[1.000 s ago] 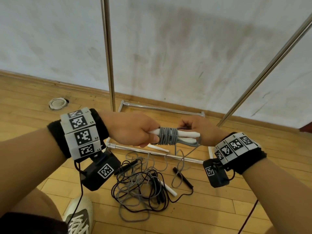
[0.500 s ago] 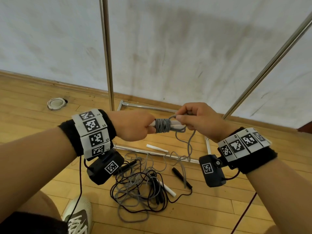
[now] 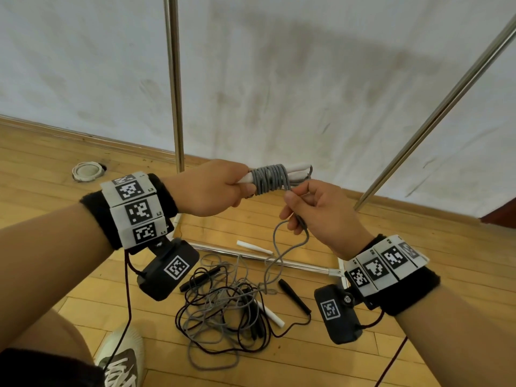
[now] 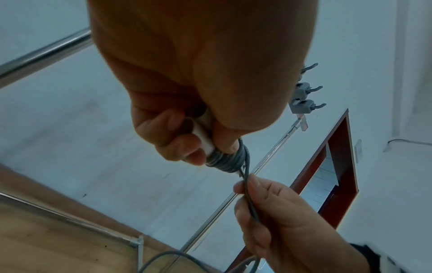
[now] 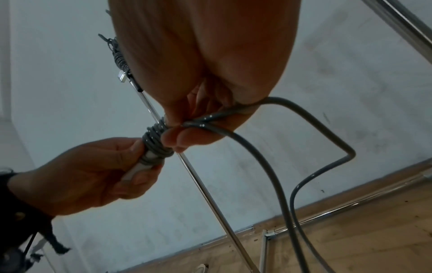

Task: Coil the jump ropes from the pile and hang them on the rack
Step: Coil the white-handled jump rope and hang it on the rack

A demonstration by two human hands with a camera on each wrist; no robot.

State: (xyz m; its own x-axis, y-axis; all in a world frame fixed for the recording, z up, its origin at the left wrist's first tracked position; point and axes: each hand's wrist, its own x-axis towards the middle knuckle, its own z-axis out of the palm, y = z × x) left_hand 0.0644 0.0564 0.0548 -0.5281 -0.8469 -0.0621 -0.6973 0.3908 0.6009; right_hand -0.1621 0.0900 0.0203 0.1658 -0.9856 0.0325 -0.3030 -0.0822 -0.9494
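My left hand grips the white handles of a grey jump rope, with several turns of grey cord wound round them. My right hand pinches the loose grey cord just below and right of the wraps. From there the cord trails down to the pile of grey and black ropes on the floor. The left wrist view shows the handles in the left hand's fist and the right hand holding the cord. Grey hooks sit on the rack's rail.
Two steel rack posts rise in front of a white wall, and the rack's base frame lies on the wooden floor. Loose white and black handles lie by the pile. A shoe is at bottom left.
Both hands have risen. The right hand has gone from the handle tips, over the wraps, to below them, drawing the cord round; more turns lie on the handles.
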